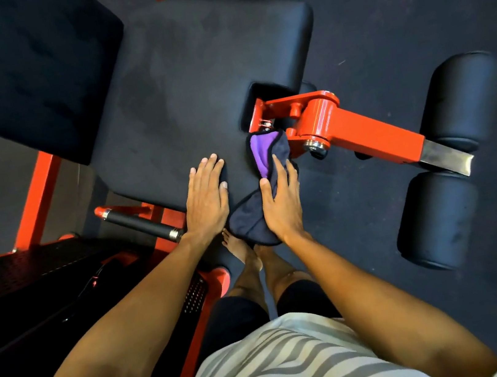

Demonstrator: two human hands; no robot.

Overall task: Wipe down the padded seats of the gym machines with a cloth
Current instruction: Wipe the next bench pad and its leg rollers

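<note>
**While the left hand braces, the right presses the cloth at the seat's edge**

Where the padded seat meets its near edge, the left hand lies flat, fingers straight and close together. Just beside it, the right hand presses on the dark cloth, fingers slightly spread over it. The cloth shows a purple inner side, and its lower end hangs off the seat edge. Its upper end touches the red lever arm, which rises from a notch in the seat and blocks that corner. Two black roller pads sit beyond the arm. A black-grip handle juts out near the left wrist, and the backrest pad lies at upper left.
</note>
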